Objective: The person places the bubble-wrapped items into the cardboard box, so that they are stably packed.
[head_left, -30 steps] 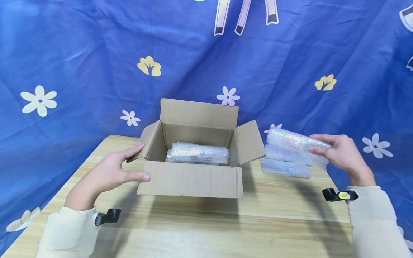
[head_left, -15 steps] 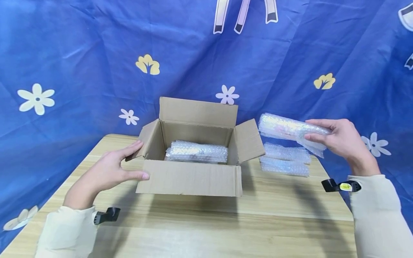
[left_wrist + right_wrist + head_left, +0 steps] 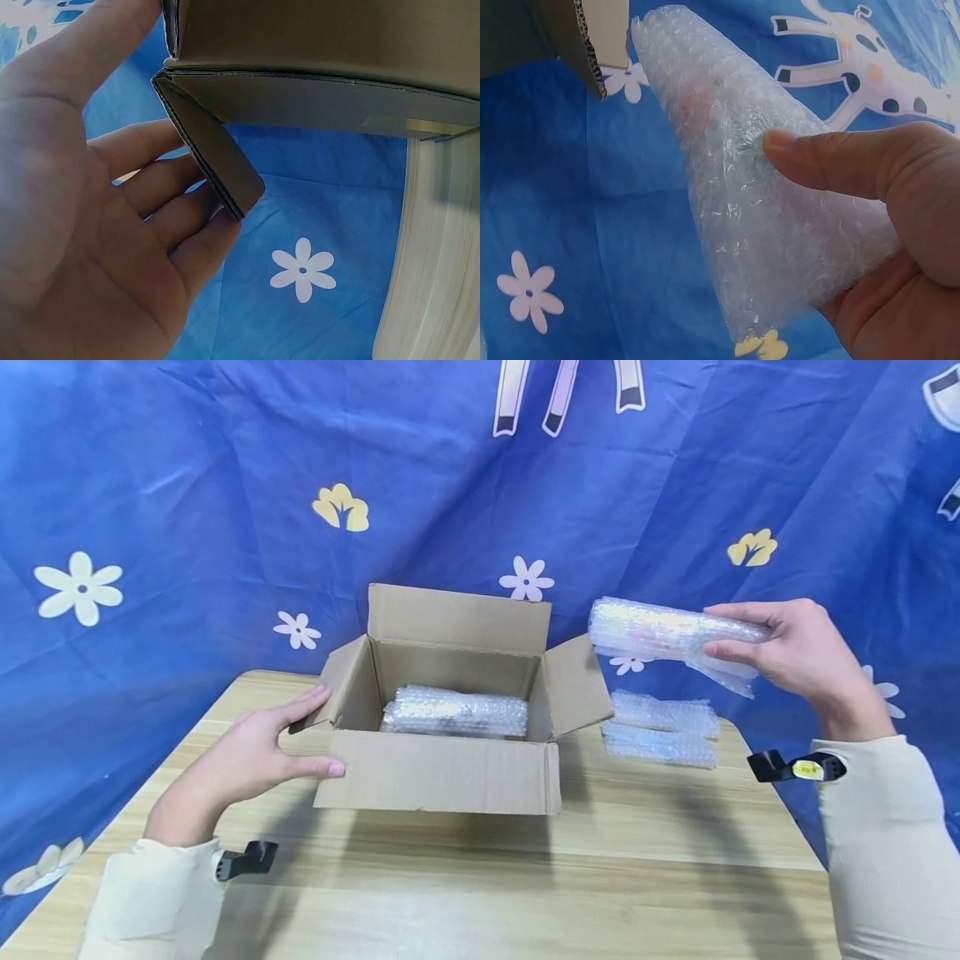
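Observation:
An open cardboard box (image 3: 442,774) stands on the table in the head view, flaps spread. Inside it lies at least one bubble-wrapped roll (image 3: 453,712); what lies beneath is hidden. My left hand (image 3: 243,760) holds the box at its left front corner, thumb at the front flap, fingers behind the left flap (image 3: 206,146). Right of the box, my right hand (image 3: 798,647) grips another bubble-wrapped roll (image 3: 648,631) by its right end, above the table. Faint pink and green show through the wrap in the right wrist view, thumb (image 3: 832,159) on top.
Two more bubble-wrapped packs (image 3: 660,747) lie on the wooden table (image 3: 450,893) to the right of the box. The box's right flap (image 3: 577,685) leans outward near the raised roll. A blue patterned curtain (image 3: 420,468) hangs behind the table.
My right hand has lifted the bubble-wrapped roll off the other packs, upward and slightly left. The left hand and the box have stayed in place.

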Available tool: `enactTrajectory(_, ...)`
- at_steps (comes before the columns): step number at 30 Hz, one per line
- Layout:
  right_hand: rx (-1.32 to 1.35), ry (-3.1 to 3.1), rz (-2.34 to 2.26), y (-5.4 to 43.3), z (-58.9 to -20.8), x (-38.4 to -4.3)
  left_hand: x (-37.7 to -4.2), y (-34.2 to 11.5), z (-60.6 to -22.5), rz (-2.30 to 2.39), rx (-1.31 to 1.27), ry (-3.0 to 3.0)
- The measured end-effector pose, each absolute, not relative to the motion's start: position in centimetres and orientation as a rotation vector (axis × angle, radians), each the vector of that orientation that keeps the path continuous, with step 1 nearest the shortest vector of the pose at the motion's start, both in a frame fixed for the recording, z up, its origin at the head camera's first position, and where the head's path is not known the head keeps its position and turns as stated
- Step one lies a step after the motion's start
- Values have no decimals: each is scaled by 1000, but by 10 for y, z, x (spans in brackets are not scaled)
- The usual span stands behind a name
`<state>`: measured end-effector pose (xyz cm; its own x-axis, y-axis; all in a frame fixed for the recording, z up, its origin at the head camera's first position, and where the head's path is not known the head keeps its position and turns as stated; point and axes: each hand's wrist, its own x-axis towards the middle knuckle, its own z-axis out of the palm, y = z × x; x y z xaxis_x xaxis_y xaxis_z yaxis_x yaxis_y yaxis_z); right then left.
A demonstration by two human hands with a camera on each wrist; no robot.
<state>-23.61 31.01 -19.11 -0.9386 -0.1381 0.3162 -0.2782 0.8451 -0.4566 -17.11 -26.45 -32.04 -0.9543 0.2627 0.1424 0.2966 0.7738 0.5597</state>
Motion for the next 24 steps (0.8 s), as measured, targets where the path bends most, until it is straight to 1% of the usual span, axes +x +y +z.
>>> enactTrajectory(6, 421, -2721, 776, 291, -187, -242, -173, -265, -321, -918, -469, -2909)
enactTrajectory(11, 527, -2716, 827, 266, -186, -249, -174, -265, -320, -913, -478, -2902)
enactTrajectory(17, 593, -2766, 918, 233, -183, -257, -174, -265, -318, -920, -471, -2908)
enactTrajectory(24, 776, -2766, 850, 197, -187, -271, -174, -264, -320, -925, -482, -2897)
